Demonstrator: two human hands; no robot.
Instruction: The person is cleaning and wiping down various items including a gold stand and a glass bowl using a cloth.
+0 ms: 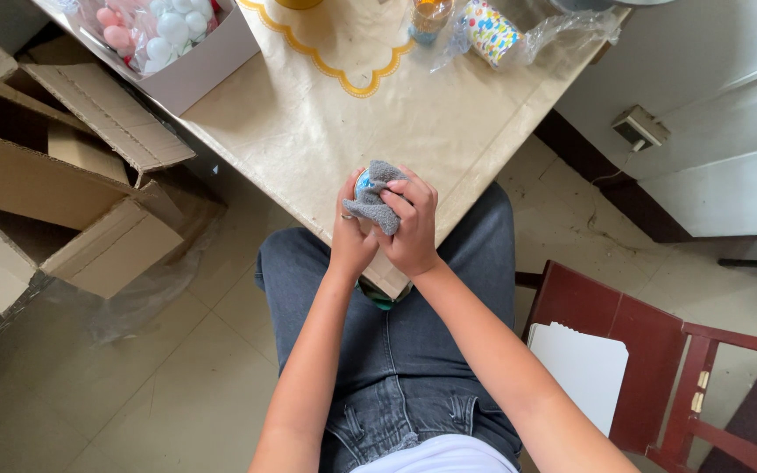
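Note:
Both hands meet over the near corner of a beige table (326, 131). My left hand (350, 236) grips a small round pale-blue object (363, 182), mostly hidden, with a ring on one finger. My right hand (412, 229) presses a grey cloth (377, 203) around that object. The cloth drapes over the top and hangs between the two hands. I sit with my legs in dark jeans under the table corner.
A white box (194, 61) of pink and white balls stands at the table's far left. Open cardboard boxes (54, 175) lie on the floor at left. A dotted paper cup in plastic wrap (492, 31) and a jar sit far right. A red wooden chair (659, 368) stands at right.

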